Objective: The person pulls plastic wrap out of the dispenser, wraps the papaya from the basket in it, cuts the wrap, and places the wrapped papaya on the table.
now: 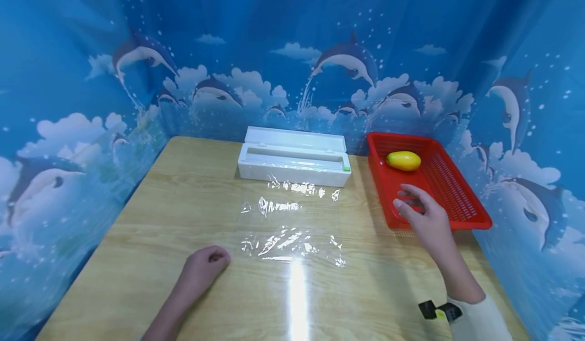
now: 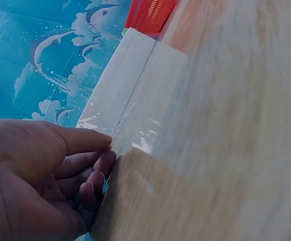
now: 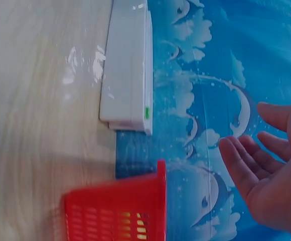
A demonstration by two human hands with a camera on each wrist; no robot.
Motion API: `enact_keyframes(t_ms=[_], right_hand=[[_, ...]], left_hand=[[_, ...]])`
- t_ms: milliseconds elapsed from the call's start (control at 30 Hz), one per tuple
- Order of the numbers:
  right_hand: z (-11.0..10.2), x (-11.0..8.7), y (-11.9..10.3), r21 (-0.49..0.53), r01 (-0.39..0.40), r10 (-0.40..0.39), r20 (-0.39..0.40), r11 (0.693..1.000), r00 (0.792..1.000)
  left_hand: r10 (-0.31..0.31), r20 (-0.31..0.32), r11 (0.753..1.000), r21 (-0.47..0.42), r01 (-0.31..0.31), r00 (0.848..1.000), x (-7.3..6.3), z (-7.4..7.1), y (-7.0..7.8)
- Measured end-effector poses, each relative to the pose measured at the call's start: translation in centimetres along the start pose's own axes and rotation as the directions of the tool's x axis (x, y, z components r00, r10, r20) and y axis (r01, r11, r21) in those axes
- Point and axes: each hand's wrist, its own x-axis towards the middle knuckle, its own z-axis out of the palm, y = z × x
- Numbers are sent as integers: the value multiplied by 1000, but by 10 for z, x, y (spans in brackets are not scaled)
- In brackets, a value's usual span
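My right hand (image 1: 427, 219) hovers over the near end of a red plastic basket (image 1: 461, 168), fingers apart and bent, holding nothing. A yellow oval fruit (image 1: 403, 161) lies inside the basket toward its back. Clear plastic film (image 1: 292, 229) stretches over the table from a white cling film box (image 1: 294, 171), whose lid (image 1: 294, 137) stands raised at the back. Left of the film, my left hand (image 1: 203, 267) rests on the table, fingers loosely curled. The left wrist view shows its thumb (image 2: 85, 139) close against the fingertips, with nothing visible between them.
The wooden table (image 1: 192, 193) meets a blue dolphin-print curtain (image 1: 283, 51) at its back and sides. A small green piece (image 1: 347, 168) sits at the box's right end. Light glares off the table in front of the film.
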Motion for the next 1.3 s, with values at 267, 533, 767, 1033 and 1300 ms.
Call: enact_keyframes(t_ms=[267, 533, 767, 1033, 1300], right_hand=[[-17, 47, 22, -30, 48, -47, 15, 998, 999], [-30, 86, 38, -25, -10, 12, 69, 1000, 998], [-36, 109, 46, -50, -26, 31, 87, 998, 996], [-41, 138, 57, -115, -25, 41, 145, 993, 989], [-46, 172, 76, -252, 9, 39, 186, 968, 982]], left_hand=[[-3, -6, 1000, 3, 3, 1000, -2, 0, 1], [-8, -9, 1000, 0, 8, 1000, -1, 0, 1], [-12, -8, 1000, 2, 12, 1000, -1, 0, 0], [-3, -20, 1000, 4, 3, 1000, -1, 1, -1], [21, -22, 1000, -3, -21, 1000, -3, -1, 1]])
